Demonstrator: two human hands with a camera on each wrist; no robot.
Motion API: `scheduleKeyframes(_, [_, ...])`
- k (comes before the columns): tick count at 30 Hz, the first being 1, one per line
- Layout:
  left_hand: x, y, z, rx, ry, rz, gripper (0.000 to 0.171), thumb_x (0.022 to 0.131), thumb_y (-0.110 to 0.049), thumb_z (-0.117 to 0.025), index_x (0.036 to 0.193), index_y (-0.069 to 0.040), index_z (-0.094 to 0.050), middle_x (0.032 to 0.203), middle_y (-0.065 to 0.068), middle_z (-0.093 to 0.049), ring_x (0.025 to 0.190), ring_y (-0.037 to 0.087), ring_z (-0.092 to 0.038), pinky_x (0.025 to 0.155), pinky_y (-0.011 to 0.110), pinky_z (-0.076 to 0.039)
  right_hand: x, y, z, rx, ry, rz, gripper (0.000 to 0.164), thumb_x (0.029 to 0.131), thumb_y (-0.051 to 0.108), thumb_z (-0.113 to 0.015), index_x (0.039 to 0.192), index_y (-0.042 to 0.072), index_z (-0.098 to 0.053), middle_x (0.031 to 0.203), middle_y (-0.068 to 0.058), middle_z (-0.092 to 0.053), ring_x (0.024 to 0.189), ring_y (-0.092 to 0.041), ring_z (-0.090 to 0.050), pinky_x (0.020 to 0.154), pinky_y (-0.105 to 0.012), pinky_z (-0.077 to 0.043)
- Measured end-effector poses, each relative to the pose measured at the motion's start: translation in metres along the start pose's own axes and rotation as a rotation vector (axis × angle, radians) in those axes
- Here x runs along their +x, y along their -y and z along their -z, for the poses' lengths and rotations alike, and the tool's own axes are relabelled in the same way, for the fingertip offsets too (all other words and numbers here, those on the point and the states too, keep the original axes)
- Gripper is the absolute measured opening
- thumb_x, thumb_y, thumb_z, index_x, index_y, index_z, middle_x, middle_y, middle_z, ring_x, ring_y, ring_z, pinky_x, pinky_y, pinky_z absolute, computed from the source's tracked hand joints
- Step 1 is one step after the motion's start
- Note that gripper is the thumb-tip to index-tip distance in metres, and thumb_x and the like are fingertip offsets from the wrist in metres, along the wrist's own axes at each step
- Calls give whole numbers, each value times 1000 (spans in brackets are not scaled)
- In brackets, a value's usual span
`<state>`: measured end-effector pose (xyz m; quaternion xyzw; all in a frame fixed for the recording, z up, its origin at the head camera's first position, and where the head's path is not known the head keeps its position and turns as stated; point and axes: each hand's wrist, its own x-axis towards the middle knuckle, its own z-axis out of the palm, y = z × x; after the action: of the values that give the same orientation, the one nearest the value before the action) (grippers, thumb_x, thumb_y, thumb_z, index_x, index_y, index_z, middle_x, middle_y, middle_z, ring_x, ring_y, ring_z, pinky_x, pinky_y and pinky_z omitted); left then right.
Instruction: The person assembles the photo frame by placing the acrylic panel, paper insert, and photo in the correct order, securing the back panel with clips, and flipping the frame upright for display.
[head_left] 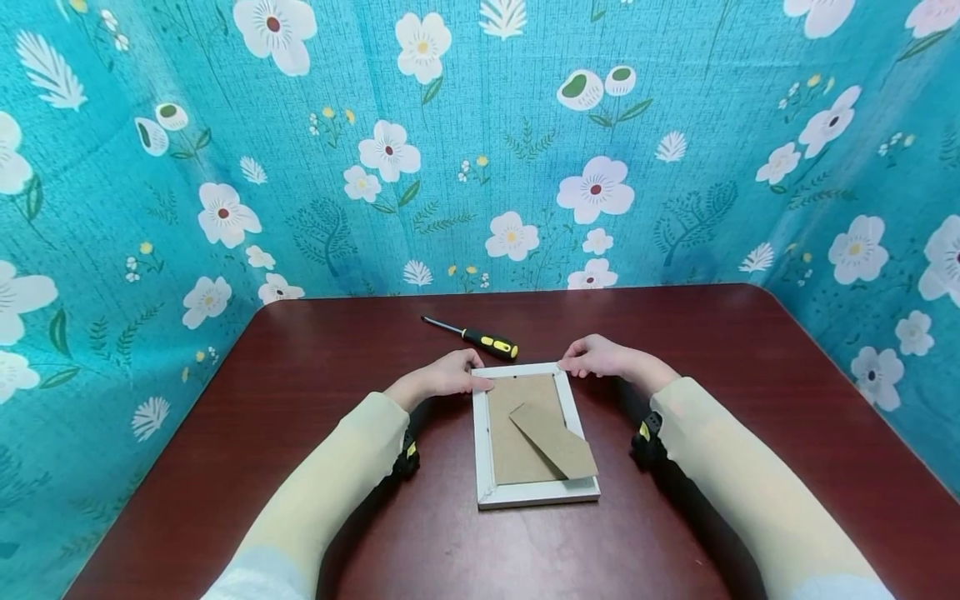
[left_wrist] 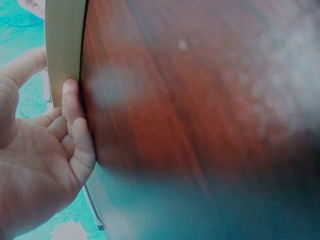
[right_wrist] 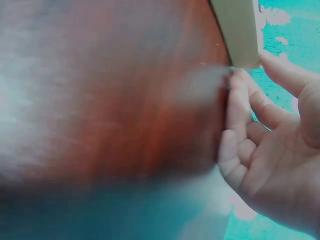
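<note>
A white picture frame (head_left: 486, 450) lies back side up on the table, its far end between the two hands. Its brown backing board (head_left: 517, 458) faces up, and a cardboard easel stand (head_left: 557, 442) slants across it. At the far left corner the left hand (head_left: 448, 372) grips the frame, thumb over the top. The right hand (head_left: 600, 357) pinches the far right corner. In the left wrist view, fingertips (left_wrist: 71, 86) touch the frame's pale side (left_wrist: 65, 45). The right wrist view shows thumb and fingers at the frame's corner (right_wrist: 244, 50).
Just beyond the frame lies a screwdriver (head_left: 491, 342) with a black and yellow handle, its shaft pointing left. The dark reddish table (head_left: 337, 333) meets a blue flowered cloth (head_left: 450, 167) at the back and sides.
</note>
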<state>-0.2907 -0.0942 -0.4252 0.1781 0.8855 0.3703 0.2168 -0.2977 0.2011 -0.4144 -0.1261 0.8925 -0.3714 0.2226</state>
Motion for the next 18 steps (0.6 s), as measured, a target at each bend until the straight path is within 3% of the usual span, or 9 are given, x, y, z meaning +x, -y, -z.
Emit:
scheduleKeyframes(4, [1,1,0,6,-6,17,31,89,-25,-72,102,-5,-52,75,4,-57,64,14,-50,59,25,-37,8,7,2,-71,-3,31,23,96,22,-62,102,1,-66,81,-6,-62,72,-21,-55,64,-31,-44])
scheduleKeyframes(10, [0,-3,0,27,-8,30,32,89,-27,-71,102,-5,-52,77,5,-57,66,15,-50,61,24,-38,25,34,-8,-208,-91,121,22,95,21,-63,102,1,-67,88,-8,-65,76,-22,-54,68,-33,-46])
scheduleKeyframes(18, [0,-4,0,26,0,28,31,90,-26,-70,102,-5,-52,75,5,-57,65,14,-50,60,24,-37,54,69,-26,-304,-117,156,34,95,25,-63,119,1,-60,112,-14,-65,94,-25,-61,85,-39,-51])
